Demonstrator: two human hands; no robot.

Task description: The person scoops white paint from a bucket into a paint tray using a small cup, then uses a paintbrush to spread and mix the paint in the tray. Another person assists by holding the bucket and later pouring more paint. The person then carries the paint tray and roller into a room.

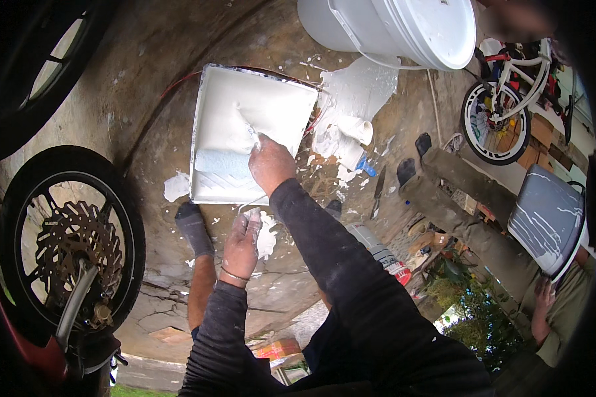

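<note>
White paint tray is being rested flat on the concrete floor at 11 o'clock, likely so that both hands are being given easy reach. White paint is being pooled toward its 12 o'clock side. Pale blue paint roller is being laid across its 7 o'clock part, just by the ribbed slope, probably so excess is being drained back in. Right hand: fingers narrow, slim paint-coated tool being gripped, brush or scraper, can't tell; tip being aimed toward 11 o'clock, over the paint, seemingly so drips are being caught. Left hand: just off the tray at 6 o'clock, fingers drawn in around what looks like the roller's handle, mostly hidden; roller apparently being steadied from outside the tray. Large white bucket is being stood at 1 o'clock, near the tray, presumably for closeness. Grey bucket is being held by a co-worker's hand at 3 o'clock.
</note>
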